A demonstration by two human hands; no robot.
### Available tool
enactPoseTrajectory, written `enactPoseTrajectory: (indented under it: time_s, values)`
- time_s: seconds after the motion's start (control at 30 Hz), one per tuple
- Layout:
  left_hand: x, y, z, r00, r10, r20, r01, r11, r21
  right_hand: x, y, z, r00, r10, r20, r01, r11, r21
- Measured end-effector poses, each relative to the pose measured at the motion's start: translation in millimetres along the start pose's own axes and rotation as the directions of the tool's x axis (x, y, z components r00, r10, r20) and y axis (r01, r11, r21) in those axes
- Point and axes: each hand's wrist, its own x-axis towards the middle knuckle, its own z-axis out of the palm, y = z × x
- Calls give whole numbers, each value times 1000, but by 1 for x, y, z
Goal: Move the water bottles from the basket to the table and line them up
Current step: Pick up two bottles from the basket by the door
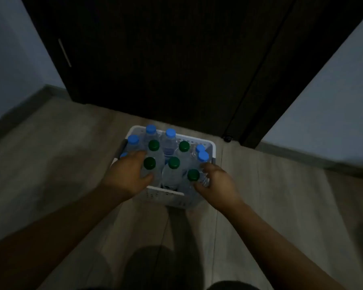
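Several water bottles (169, 172) in basket (166, 196), between left hand (127, 175) and right hand (216, 183).

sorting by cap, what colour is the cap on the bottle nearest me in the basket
Dark green cap, clear in the head view.

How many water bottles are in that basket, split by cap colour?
Blue-capped bottles: 6 (one mostly hidden beside the left hand)
Green-capped bottles: 5
Total: 11
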Motion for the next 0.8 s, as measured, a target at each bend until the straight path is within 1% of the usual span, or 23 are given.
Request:
enactPoseTrajectory:
  time_s: [0.07,0.13,0.27,0.43,0.6,0.67,0.8]
  values:
    - [1,-1,4,997,42,-63,-44,998,-34,0,2,5,999,8,-42,-7,1000,21]
    - [3,-1,6,991,89,-104,-92,996,-22,0,4,10,999,12,-44,-12,1000,15]
    - [12,-2,10,979,143,-142,-142,990,17,3,6,14,998,-35,-58,36,999,10]
    - [17,-8,23,980,125,-153,-126,992,9,4,7,24,998,-15,-61,19,997,71]
    - [22,-13,33,992,23,-125,-24,1000,-8,5,10,33,995,40,-88,-18,972,233]
    - [24,-14,35,995,8,-104,-9,1000,-9,5,10,35,992,60,-108,-27,957,288]
    - [25,-17,36,995,5,-104,-9,999,-33,5,11,37,990,40,-137,1,958,287]
